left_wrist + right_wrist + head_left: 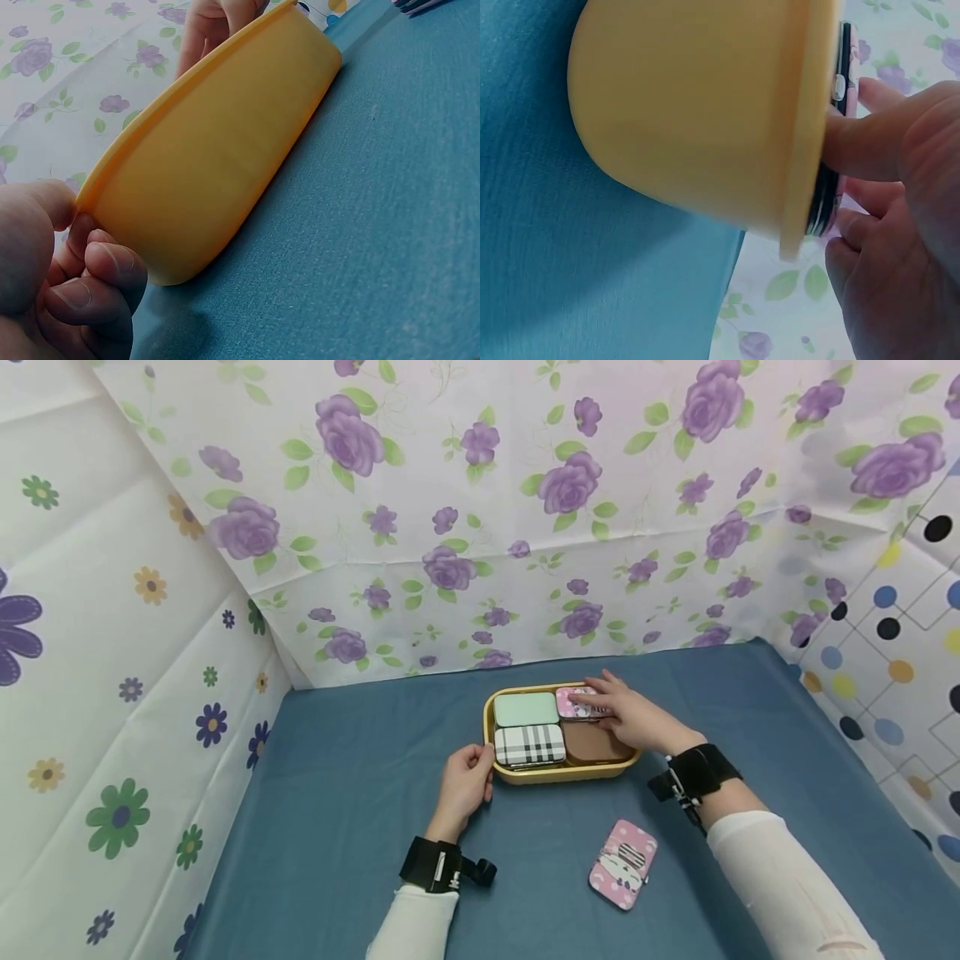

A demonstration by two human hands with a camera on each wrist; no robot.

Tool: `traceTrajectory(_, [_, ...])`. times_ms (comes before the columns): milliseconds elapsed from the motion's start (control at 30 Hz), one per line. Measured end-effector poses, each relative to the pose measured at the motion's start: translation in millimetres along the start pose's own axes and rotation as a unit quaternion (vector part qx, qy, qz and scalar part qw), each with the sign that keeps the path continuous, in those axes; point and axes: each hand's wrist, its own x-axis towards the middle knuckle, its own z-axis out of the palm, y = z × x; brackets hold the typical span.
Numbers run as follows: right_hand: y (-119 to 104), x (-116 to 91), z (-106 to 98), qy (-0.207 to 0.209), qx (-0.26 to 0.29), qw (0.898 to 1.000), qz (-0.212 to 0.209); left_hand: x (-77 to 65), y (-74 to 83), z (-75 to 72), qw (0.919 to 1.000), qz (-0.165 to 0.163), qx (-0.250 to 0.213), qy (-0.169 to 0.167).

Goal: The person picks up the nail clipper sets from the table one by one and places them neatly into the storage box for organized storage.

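Observation:
A yellow basket point(567, 774) holds several small flat cases: a mint green case point(526, 710), a black-and-white plaid case point(529, 744), a brown case point(594, 743) and a pink patterned case point(572, 702) at the back right. My left hand point(462, 783) pinches the basket's left rim between thumb and curled fingers, as the left wrist view shows closely. Over the back right corner, my right hand point(637, 714) holds the pink case by its edges; part of it is hidden under the fingers. In the right wrist view this case point(840, 86) stands slightly above the rim, its clasp visible.
Another pink case point(623, 864) with a cartoon animal lies on the blue cloth point(337, 827) in front of the basket. Floral fabric point(450, 527) hangs behind, with patterned fabric walls at the left and right.

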Motion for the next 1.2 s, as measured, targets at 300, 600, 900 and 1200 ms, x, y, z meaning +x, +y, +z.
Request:
traceTrajectory(300, [5,-21,1,0.025,0.01,1.0,-0.006,0.3,0.4,-0.8,1.0,0.0,-0.005,-0.005])
traceTrajectory(600, [9,-51,2,0.039,0.009,0.999,0.01,1.0,-0.2,-0.4,0.9999,-0.003,-0.011,-0.005])
traceTrajectory(900, [6,-91,8,0.085,0.012,0.996,0.015,0.5,-1.3,0.0,0.9999,-0.002,-0.015,-0.007])
traceTrajectory(1200, [-3,-139,19,0.162,0.006,0.987,0.016,-1.5,1.7,-0.3,0.9999,0.006,-0.012,-0.009])
